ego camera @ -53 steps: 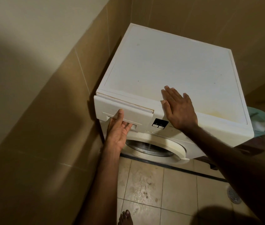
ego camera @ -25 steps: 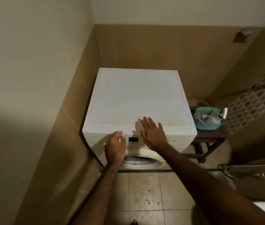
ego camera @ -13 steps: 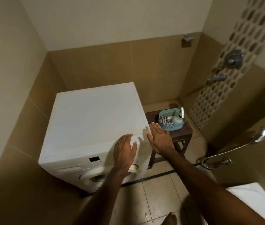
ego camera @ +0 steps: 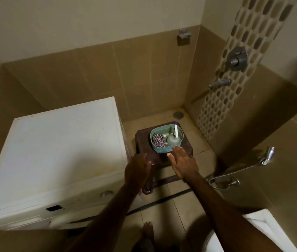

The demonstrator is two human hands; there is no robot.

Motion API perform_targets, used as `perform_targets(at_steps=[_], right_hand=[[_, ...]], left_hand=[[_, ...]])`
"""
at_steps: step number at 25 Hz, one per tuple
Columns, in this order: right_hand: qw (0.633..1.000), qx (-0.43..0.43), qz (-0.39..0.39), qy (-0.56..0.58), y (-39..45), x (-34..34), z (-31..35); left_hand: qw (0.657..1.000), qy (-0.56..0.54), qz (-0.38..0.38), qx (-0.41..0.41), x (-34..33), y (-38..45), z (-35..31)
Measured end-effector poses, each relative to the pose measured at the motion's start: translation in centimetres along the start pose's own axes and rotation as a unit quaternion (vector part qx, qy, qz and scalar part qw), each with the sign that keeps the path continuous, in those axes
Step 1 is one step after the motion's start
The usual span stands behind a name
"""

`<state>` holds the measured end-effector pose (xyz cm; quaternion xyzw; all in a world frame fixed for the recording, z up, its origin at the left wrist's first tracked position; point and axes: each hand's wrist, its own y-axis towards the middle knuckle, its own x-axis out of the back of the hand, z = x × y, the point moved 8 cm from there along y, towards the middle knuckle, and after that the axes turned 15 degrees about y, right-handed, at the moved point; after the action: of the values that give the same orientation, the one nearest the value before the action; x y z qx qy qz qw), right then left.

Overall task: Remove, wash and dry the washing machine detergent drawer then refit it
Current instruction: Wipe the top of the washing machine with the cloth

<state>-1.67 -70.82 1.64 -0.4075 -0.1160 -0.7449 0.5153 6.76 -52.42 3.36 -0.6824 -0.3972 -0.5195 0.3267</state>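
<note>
The detergent drawer [ego camera: 19,218] sits flush in the front panel of the white washing machine [ego camera: 62,142] at the lower left, its front closed, well apart from both our hands. Our left hand [ego camera: 138,167] hangs above the gap between the machine's right edge and a dark brown stool [ego camera: 143,140], fingers loosely curled and holding nothing. Our right hand [ego camera: 183,163] reaches out with straight, spread fingers, their tips at the near rim of a teal basket [ego camera: 160,150] that stands on the stool; we cannot tell whether they touch it. In the basket lie a checked cloth [ego camera: 159,140] and a clear bottle [ego camera: 173,139] with a white pump top. On the tiled wall to the right are a shower valve [ego camera: 237,59] and a spout [ego camera: 219,83], and a hand sprayer [ego camera: 266,155] on a metal hose hangs lower down. Our bare foot [ego camera: 147,229] stands on the tiled floor [ego camera: 164,211].
</note>
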Motion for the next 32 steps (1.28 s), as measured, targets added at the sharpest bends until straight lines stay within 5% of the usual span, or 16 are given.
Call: perform_targets(at_steps=[15, 19, 25, 28, 32], right_hand=[[0.999, -0.008, 0.003, 0.046, 18.1, -6.7, -7.7], [0.994, -0.017, 0.074, 0.073, 22.0, -11.0, -9.5], [0.996, -0.001, -0.052, 0.078, 22.5, -12.1, -11.7], [0.992, 0.007, -0.079, 0.102, 21.8, -11.5, -12.1], [0.990, 0.029, -0.103, 0.093, 20.6, -11.2, -11.9]], left_hand=[[0.988, 0.030, 0.149, 0.014, -18.1, 21.8, -1.0], [0.980, 0.006, 0.191, -0.063, -22.8, 27.3, -2.9], [0.930, 0.103, 0.279, -0.216, -29.8, 31.9, -5.6], [0.925, 0.106, 0.323, -0.171, -31.7, 32.4, -5.3], [0.925, 0.156, 0.273, -0.215, -31.4, 33.1, -6.3]])
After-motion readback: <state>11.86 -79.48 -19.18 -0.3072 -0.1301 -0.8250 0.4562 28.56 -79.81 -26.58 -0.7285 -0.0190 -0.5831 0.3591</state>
